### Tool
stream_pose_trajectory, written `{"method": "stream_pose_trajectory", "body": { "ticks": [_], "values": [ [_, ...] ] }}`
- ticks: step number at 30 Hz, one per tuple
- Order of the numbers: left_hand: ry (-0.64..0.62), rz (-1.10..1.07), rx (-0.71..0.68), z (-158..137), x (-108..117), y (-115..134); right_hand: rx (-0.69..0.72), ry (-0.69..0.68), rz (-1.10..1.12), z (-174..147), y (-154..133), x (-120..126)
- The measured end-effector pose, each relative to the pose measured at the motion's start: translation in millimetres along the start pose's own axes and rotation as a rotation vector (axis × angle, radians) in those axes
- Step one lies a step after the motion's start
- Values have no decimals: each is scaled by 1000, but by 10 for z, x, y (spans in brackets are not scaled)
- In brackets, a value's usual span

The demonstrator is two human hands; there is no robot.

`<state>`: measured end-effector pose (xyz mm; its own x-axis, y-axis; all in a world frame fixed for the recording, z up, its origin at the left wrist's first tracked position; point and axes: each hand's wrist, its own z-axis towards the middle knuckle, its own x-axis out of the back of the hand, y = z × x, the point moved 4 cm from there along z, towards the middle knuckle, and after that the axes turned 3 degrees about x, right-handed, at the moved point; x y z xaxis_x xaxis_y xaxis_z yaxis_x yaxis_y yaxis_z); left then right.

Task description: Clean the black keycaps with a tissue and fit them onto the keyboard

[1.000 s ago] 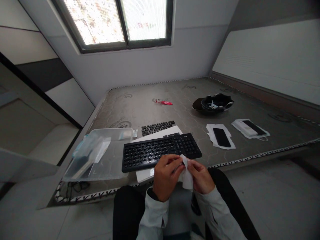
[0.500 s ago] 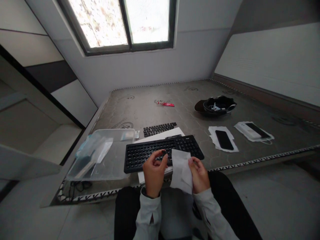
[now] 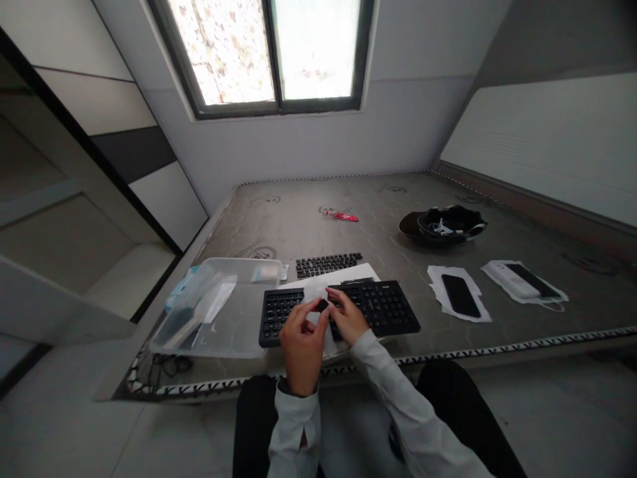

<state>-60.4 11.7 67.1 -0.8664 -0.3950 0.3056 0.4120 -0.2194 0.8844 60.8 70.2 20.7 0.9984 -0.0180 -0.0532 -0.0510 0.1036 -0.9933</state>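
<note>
Between thumb and fingers, my left hand (image 3: 302,345) pinches a small black keycap (image 3: 323,305). My right hand (image 3: 349,317) is closed on a white tissue (image 3: 314,292), which is brought up against the keycap. Part of the tissue hangs behind my left fingers. Under both hands lies a black keyboard (image 3: 391,309), its middle covered by the hands and tissue. Beyond it, several loose keycaps (image 3: 328,264) are laid out in rows. A white sheet (image 3: 365,271) sticks out from behind the keyboard.
A clear plastic box (image 3: 243,325) holding papers stands left of the keyboard. To the right are a phone (image 3: 460,296) on white paper, another white-and-dark device (image 3: 525,280) and a black cap (image 3: 442,226). A red packet (image 3: 343,216) lies farther back on the mattress (image 3: 288,226).
My right hand has moved left with the tissue, up to the keycap in my left hand. The camera view has shifted slightly, so the scene sits farther right and lower.
</note>
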Motion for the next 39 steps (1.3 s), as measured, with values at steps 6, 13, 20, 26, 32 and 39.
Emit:
{"method": "stream_pose_trajectory", "body": {
  "ticks": [6,13,20,26,32,39],
  "values": [
    [-92,92,-43,16,-90,-110,149,-29,-212,-128,-137,265],
    [-185,182,-156,-23,-222,-117,147,-137,-225,-156,-274,387],
    [-273,161,-270,-74,-259,-91,27,-153,-133,-179,-223,493],
    [-325,108,-400,-123,-323,-126,-71,-200,-26,-236,-43,562],
    [-348,166,-385,-151,-431,-270,-72,-245,-125,-262,84,678],
    [-324,216,-233,-178,-538,-291,-38,-176,-414,-47,251,937]
  ]
}}
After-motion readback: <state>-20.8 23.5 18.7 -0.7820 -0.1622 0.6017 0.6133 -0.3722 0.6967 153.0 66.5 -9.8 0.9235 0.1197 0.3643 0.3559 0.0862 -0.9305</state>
